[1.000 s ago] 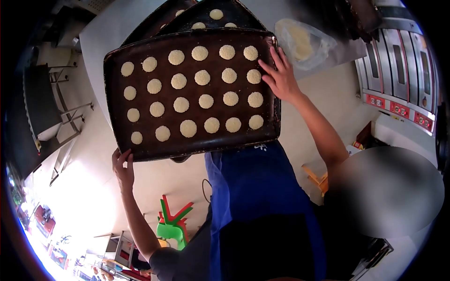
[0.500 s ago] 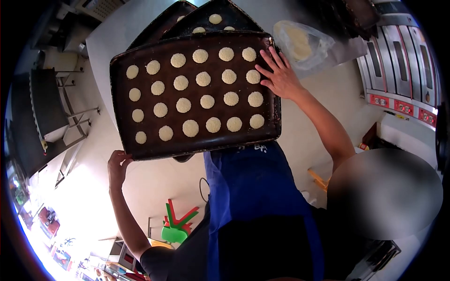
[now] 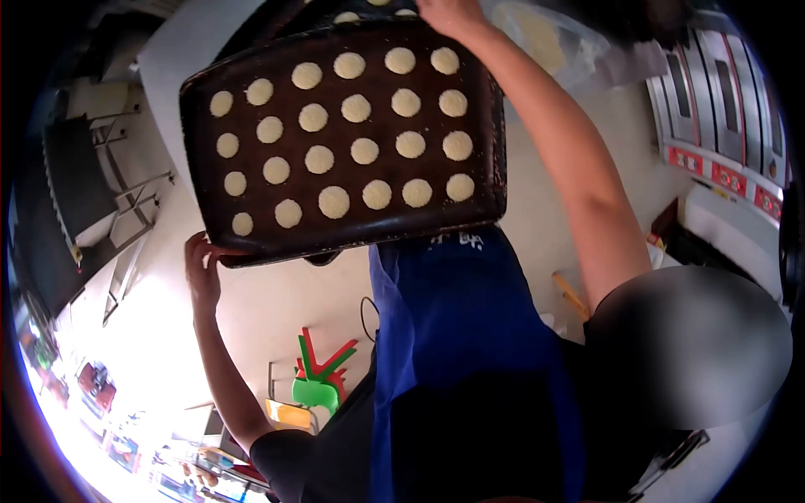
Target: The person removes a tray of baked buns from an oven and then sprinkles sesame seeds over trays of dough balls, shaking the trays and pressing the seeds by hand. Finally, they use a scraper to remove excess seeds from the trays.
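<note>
A dark baking tray (image 3: 340, 134) carries rows of round, pale dough pieces (image 3: 364, 151). My left hand (image 3: 201, 261) has its fingers bent round the near left corner of this tray. At the far edge, my right hand (image 3: 449, 15) is over or beside the tray's right part, its fingers partly cut off by the top of the view, so its grip is unclear. Behind and partly under the front tray lies another dark tray (image 3: 289, 18) with similar pale pieces.
A clear plastic bag (image 3: 549, 42) with something pale inside lies on the table (image 3: 168, 84). Ovens with red panels (image 3: 728, 178) stand at right. A dark-topped bench (image 3: 75, 184) is at left; red and green chairs (image 3: 317, 390) stand below.
My right hand has moved up and left from the tray's right edge to its far edge. The tray, with my left hand at its corner, appears slightly higher and further left in view.
</note>
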`<control>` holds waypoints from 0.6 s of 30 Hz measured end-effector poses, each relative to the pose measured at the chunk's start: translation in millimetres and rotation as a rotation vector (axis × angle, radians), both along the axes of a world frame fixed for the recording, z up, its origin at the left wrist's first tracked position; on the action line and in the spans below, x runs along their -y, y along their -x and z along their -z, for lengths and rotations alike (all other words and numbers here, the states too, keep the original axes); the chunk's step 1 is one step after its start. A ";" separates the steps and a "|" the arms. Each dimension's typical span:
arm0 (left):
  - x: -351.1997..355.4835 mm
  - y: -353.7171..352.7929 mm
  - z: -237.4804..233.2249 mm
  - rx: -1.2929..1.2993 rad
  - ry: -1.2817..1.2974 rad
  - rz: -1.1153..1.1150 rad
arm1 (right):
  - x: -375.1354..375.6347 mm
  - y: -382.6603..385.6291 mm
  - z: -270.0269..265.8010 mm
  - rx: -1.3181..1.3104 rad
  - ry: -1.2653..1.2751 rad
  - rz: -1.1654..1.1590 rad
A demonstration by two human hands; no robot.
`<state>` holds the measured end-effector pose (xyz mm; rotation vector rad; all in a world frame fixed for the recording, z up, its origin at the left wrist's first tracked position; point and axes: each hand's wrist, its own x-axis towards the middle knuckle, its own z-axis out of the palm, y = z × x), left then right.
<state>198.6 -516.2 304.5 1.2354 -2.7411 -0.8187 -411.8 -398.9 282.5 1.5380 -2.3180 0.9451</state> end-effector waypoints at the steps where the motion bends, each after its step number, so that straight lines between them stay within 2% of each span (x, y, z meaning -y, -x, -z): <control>1: 4.9 -1.0 4.2 -0.092 0.105 0.015 | -13.5 -12.3 -9.6 -0.076 0.078 -0.126; 3: 15.3 1.9 8.1 -0.244 0.017 -0.088 | -51.0 -37.1 -10.6 -0.003 0.017 -0.194; 4: 19.2 9.2 4.2 -0.255 -0.009 -0.096 | -66.9 -52.3 -7.6 0.003 0.097 -0.183; 6: 30.7 20.2 -0.7 -0.256 -0.014 -0.099 | -118.9 -71.7 10.0 -0.006 0.034 -0.233; 10: 47.9 37.6 -4.8 -0.268 -0.056 -0.101 | -234.0 -118.1 3.7 -0.016 -0.442 -0.154; 11: 52.7 39.3 -2.5 -0.293 -0.104 -0.114 | -250.3 -124.8 4.2 -0.026 -0.447 -0.150; 14: 58.0 51.3 -4.3 -0.279 -0.082 -0.081 | -278.5 -142.0 8.7 -0.002 -0.733 -0.081; 18: 68.4 61.0 -6.1 -0.140 -0.019 -0.039 | -278.4 -153.2 10.4 0.018 -0.731 -0.066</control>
